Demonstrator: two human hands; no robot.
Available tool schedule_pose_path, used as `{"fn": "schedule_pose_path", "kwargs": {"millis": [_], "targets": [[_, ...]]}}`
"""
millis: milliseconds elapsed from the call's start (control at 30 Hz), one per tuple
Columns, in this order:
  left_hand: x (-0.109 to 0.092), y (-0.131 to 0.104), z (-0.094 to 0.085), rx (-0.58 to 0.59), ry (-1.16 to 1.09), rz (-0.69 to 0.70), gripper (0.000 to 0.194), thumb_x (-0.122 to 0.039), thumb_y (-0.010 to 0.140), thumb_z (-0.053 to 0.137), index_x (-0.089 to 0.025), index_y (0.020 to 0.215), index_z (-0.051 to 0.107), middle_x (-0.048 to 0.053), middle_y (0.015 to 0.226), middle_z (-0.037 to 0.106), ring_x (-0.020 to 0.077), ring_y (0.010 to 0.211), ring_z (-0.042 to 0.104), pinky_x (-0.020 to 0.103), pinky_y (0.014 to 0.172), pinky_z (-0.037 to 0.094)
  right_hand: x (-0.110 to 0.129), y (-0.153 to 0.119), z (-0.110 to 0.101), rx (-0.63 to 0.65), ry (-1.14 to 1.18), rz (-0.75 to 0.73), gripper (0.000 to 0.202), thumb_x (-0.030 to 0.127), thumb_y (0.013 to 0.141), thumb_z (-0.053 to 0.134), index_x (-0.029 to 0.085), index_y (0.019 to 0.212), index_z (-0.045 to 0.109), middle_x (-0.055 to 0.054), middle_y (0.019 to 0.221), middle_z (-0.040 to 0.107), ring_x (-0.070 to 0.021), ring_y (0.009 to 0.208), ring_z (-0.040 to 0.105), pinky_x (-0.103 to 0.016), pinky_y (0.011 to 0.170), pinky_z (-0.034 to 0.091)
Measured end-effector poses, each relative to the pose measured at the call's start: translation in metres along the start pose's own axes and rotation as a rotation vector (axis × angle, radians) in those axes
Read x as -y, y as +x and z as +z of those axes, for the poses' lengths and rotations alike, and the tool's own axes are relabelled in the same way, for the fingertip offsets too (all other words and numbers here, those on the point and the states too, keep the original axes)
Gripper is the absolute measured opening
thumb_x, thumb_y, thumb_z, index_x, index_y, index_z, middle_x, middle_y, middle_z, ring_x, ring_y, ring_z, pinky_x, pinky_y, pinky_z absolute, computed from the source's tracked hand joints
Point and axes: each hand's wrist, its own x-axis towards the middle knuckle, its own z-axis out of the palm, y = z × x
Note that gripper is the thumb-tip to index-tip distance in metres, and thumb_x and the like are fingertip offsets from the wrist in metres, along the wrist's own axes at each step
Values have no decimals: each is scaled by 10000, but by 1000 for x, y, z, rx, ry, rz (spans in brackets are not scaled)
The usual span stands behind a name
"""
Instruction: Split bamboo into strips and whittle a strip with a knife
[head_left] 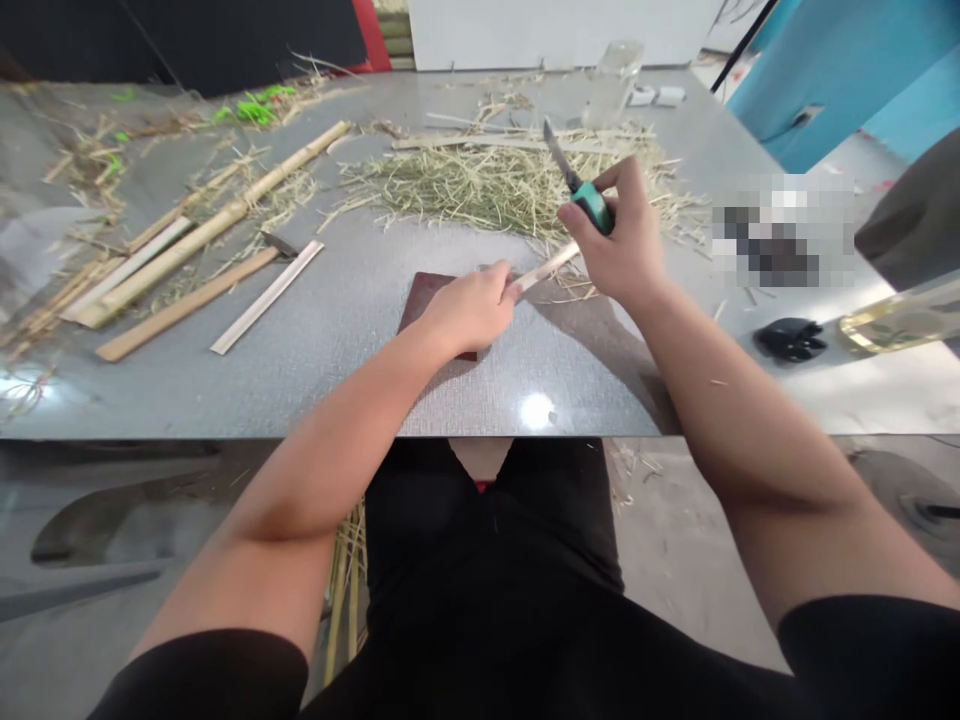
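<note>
My left hand (474,308) is closed around the near end of a pale wooden strip (546,271), above a dark red block (426,292) on the grey table (360,350). In my right hand (626,235) is a knife with a green and black handle (592,206), its blade pointing up and to the left. The strip's far end reaches my right hand, and whether the two touch is unclear. Behind both hands lies a heap of thin pale shavings (472,185).
Bamboo poles (225,222), a hammer (199,300) and a flat pale strip (266,298) lie at the left. A clear cup (616,80) stands at the back. At the right are a black object (791,340) and a bottle (900,318). The table's front edge is near.
</note>
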Motion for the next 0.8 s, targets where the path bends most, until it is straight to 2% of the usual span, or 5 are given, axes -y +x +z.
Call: {"fn": "schedule_pose_path", "kwargs": {"millis": [133,367,500,600,800], "targets": [[5,7,0,-40,-126,-107,378,-532,1134,366,-223,1090,578,87,973,713,168,761,544,335,759,356,3,0,-3,-123,-23,-29,760,970,1019,369,242,1155,538,-64,808,491,-165,808,457,-343,768,382],[9,11,5,-82,-340,-12,449,-522,1144,355,-205,864,504,50,787,621,126,680,489,327,688,307,9,-2,2,117,-137,-30,766,923,1035,429,180,894,549,-68,750,485,-137,760,419,-337,753,336],[9,12,11,-106,-476,90,452,-535,1151,356,-210,865,485,33,723,565,122,681,497,309,678,346,20,-6,5,236,-196,-6,714,862,1054,455,175,917,598,-87,802,570,-143,764,438,-336,750,321],[8,12,13,-115,-532,152,449,-568,1152,356,-217,898,477,18,707,535,119,690,492,296,684,376,20,-6,5,237,-195,14,699,850,1057,455,180,950,624,-91,808,582,-148,765,449,-332,751,321],[7,9,13,-118,-553,146,449,-582,1155,332,-220,945,496,8,713,526,113,673,465,295,677,383,11,-2,3,190,-237,39,741,877,1047,430,169,836,492,-79,720,496,-135,726,385,-332,727,310]]}}
